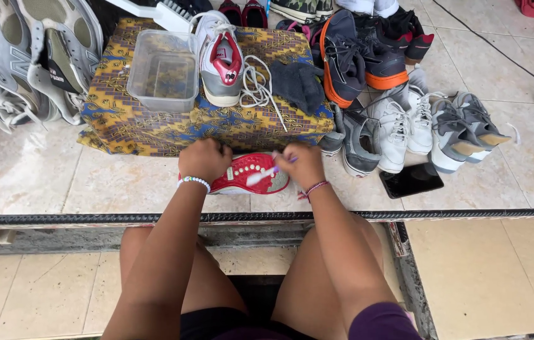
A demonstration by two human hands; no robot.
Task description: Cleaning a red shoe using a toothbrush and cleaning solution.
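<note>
Pale floor tiles (pixel 40 182) carried a patterned cloth-covered stand (pixel 153 126) with a clear plastic tub (pixel 163 69). Below it, the left hand (pixel 204 159) was closed around a red shoe (pixel 242 176) lying sole-up; the right hand (pixel 305 165) pinched a toothbrush (pixel 261 175) against it. Sneakers (pixel 405 126) crowded the right.

The left hand (pixel 204 160) hides the red shoe's (pixel 249 175) heel end at nine o'clock. The right hand (pixel 302 164) covers the toothbrush (pixel 262 175) handle. Shoes at twelve o'clock (pixel 292 7) are cropped by the frame edge.
</note>
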